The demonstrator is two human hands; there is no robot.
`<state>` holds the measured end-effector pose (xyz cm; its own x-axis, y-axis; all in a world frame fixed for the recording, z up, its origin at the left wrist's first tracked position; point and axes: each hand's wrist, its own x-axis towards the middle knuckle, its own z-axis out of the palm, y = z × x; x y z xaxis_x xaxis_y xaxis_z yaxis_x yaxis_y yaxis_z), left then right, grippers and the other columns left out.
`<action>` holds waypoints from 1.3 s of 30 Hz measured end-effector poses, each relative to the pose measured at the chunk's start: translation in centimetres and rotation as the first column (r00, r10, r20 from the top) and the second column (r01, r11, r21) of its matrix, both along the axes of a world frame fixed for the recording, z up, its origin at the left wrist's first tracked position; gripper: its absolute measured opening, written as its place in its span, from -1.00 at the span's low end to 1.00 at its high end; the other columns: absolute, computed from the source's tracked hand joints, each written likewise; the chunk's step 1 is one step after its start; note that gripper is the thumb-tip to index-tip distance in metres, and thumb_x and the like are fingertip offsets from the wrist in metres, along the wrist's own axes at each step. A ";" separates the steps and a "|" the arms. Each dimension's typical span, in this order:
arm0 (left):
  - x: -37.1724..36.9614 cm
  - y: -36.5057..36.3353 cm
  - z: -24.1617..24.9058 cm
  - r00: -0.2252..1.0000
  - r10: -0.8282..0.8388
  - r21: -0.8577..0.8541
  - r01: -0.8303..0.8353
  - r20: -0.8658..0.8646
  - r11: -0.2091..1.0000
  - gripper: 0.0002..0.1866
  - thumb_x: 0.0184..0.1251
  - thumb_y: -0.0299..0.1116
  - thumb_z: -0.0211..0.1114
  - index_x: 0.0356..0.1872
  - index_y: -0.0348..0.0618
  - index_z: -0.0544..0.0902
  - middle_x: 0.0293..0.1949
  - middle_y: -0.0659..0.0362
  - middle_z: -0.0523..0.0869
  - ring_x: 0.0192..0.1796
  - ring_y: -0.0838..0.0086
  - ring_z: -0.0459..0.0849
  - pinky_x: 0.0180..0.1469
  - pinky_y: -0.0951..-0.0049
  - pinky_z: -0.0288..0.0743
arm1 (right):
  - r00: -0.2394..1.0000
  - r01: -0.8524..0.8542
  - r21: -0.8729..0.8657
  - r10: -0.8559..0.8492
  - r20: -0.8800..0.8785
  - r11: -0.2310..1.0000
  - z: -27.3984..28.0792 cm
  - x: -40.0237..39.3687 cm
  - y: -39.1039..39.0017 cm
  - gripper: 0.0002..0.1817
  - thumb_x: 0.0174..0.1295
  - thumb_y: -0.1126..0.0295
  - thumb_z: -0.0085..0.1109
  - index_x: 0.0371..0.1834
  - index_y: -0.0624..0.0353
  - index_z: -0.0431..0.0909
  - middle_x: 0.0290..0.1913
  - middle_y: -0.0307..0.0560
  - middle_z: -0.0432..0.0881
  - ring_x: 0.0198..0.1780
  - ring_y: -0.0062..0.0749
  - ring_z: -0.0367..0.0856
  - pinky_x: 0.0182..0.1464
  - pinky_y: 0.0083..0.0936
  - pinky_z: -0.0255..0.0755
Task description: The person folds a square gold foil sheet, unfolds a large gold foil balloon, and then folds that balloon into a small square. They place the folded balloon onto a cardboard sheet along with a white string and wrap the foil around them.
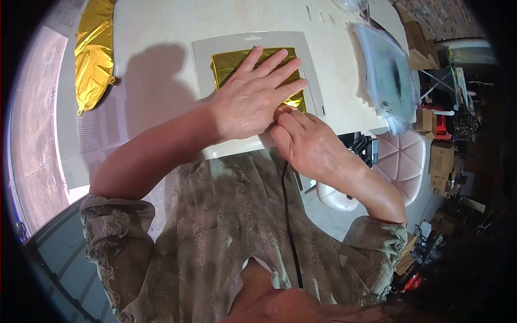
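Note:
A folded sheet of shiny gold foil (229,63) lies on a pale grey card (313,64) that has a hanging slot at its far edge. My left hand (253,97) rests flat over the foil with its fingers spread. At the foil's near right corner, close to my left thumb, my right hand (309,142) is closed in a pinch. Whatever sits between those right fingertips is hidden. A flat gold foil balloon (94,64) with a small tab at its near end lies at the table's left side.
The pale table (161,21) carries a stack of clear plastic bags (385,72) on the right and small scraps (323,17) at the back. A padded stool (398,167) stands beyond the near right edge, with cardboard boxes (441,161) further right. A black cable (288,215) runs down my front.

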<state>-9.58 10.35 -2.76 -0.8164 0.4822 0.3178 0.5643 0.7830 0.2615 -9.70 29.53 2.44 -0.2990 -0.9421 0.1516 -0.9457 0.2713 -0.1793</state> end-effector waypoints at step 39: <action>0.5 -0.4 1.9 0.990 -0.096 -0.105 0.106 0.102 0.989 -0.34 0.60 0.06 0.01 0.58 0.03 0.24 0.63 -0.08 0.06 0.68 0.09 -0.06 0.65 -0.06 -0.27 | 0.889 0.352 -0.300 -0.417 -0.191 0.887 -4.4 2.4 11.9 -0.19 -0.08 0.23 0.66 0.31 0.07 0.51 0.35 -0.04 0.56 0.36 0.00 0.49 0.40 -0.03 0.33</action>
